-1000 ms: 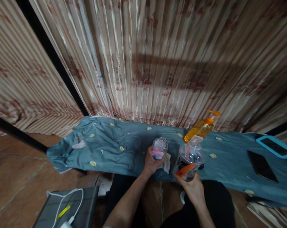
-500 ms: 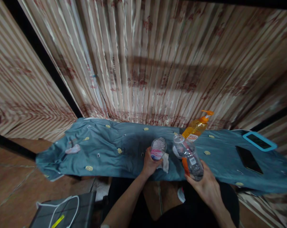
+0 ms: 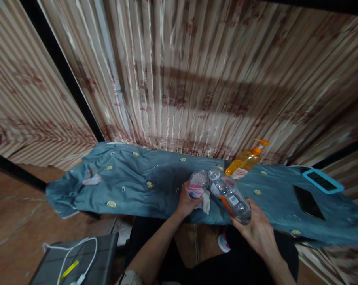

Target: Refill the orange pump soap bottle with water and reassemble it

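Observation:
My left hand [image 3: 188,202] is wrapped round a small clear plastic bottle [image 3: 199,183] with a pink and blue label, held over the cloth. My right hand [image 3: 257,225] grips the bottom end of a larger clear plastic bottle [image 3: 227,189] with an orange label and a barcode. This larger bottle leans to the left, its open mouth close beside the smaller bottle; whether they touch I cannot tell. A crumpled white tissue [image 3: 206,202] lies just right of my left fingers. Behind the larger bottle stands an orange pump bottle [image 3: 243,162] of yellow liquid.
A teal patterned cloth [image 3: 137,186] covers the narrow table. On its right lie a black phone [image 3: 308,202] and a blue-framed tablet [image 3: 322,180]; a pale crumpled scrap [image 3: 91,180] lies left. A dark box with a white cable [image 3: 74,248] stands at lower left.
The larger bottle has tipped further left, bringing its mouth nearer the small bottle. My left hand has hardly moved. The view has shifted slightly.

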`<state>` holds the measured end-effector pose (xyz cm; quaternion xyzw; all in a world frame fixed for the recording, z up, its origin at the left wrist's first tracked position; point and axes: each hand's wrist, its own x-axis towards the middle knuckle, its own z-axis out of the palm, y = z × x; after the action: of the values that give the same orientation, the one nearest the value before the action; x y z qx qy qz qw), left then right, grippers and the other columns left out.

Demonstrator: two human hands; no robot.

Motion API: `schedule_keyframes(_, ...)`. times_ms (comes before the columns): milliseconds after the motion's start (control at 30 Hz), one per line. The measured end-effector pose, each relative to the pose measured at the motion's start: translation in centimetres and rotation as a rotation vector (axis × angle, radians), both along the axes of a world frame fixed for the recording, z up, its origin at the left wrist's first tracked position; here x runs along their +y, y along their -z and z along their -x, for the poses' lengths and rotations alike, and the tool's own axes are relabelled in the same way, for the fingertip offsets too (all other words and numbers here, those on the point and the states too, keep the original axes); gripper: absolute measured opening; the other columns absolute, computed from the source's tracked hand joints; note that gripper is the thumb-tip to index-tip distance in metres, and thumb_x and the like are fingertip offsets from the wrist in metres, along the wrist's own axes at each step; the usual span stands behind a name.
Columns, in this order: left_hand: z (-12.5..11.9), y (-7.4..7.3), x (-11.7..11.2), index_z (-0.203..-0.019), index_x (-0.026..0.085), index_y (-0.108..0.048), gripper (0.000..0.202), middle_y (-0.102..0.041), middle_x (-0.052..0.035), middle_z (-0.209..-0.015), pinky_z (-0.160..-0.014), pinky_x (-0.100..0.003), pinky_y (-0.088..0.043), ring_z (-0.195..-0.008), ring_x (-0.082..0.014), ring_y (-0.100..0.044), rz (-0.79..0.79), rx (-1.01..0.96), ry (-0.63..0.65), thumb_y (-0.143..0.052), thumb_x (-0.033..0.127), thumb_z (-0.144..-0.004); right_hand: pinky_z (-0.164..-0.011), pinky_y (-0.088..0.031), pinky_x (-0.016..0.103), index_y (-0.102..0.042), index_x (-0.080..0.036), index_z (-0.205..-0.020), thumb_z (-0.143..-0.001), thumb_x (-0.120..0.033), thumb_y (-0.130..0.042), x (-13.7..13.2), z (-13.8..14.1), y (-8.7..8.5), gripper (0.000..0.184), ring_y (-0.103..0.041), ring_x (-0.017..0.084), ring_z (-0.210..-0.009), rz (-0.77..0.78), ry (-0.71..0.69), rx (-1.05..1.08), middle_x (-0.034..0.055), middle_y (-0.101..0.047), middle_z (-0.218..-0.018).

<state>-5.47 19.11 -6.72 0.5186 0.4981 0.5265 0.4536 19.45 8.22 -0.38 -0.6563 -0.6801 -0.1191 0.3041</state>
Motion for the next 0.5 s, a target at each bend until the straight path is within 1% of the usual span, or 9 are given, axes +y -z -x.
schedule_keyframes(67,0.0,-0.2,0.0,-0.117,0.019,-0.061,0.074,-0.072,-0.0064,-0.113,-0.106,-0.046,-0.053,-0.111,-0.0290,-0.069,0.006,0.001,0.001,-0.097,0.019,-0.053,-0.094,-0.059,0.055,-0.051,-0.009,-0.142,-0.093,-0.086,-0.038,0.0,0.0,-0.3,0.092,-0.072,0.041,-0.110,-0.003,-0.013,-0.023,0.0248,-0.070,-0.124)
schedule_keyframes(133,0.1,-0.4,-0.1,-0.118,0.020,-0.061,0.075,-0.072,-0.0059,-0.112,-0.105,-0.046,-0.053,-0.109,-0.0286,-0.070,0.014,0.000,0.005,-0.098,0.019,-0.053,-0.092,-0.059,0.056,-0.050,-0.009,-0.143,-0.095,-0.084,-0.036,0.1,0.0,-0.6,0.090,-0.072,0.041,-0.109,-0.011,-0.026,-0.043,0.0257,-0.070,-0.125)
schedule_keyframes(300,0.0,-0.8,-0.2,-0.117,0.021,-0.061,0.075,-0.072,-0.0040,-0.109,-0.104,-0.045,-0.054,-0.107,-0.0280,-0.071,0.042,-0.003,-0.002,-0.099,0.021,-0.052,-0.095,-0.057,0.059,-0.051,-0.007,-0.143,-0.098,-0.079,-0.037,0.3,-0.2,-1.1,0.086,-0.070,0.044,-0.113,-0.019,-0.059,-0.083,0.0269,-0.069,-0.126)
schedule_keyframes(400,0.0,-0.9,-0.3,-0.118,0.021,-0.061,0.077,-0.072,-0.0039,-0.108,-0.106,-0.046,-0.054,-0.107,-0.0278,-0.070,0.049,-0.012,-0.008,-0.100,0.022,-0.052,-0.097,-0.055,0.061,-0.049,-0.004,-0.146,-0.098,-0.077,-0.037,0.3,-0.5,-1.3,0.088,-0.068,0.046,-0.116,-0.025,-0.076,-0.099,0.0298,-0.067,-0.131)
schedule_keyframes(500,-0.1,-0.8,-0.3,-0.117,0.020,-0.061,0.076,-0.072,-0.0053,-0.110,-0.107,-0.047,-0.053,-0.108,-0.0282,-0.070,0.041,-0.010,-0.004,-0.100,0.021,-0.052,-0.100,-0.054,0.061,-0.043,-0.004,-0.152,-0.097,-0.077,-0.040,0.2,-0.7,-1.6,0.091,-0.067,0.046,-0.119,-0.013,-0.082,-0.092,0.0317,-0.063,-0.138)
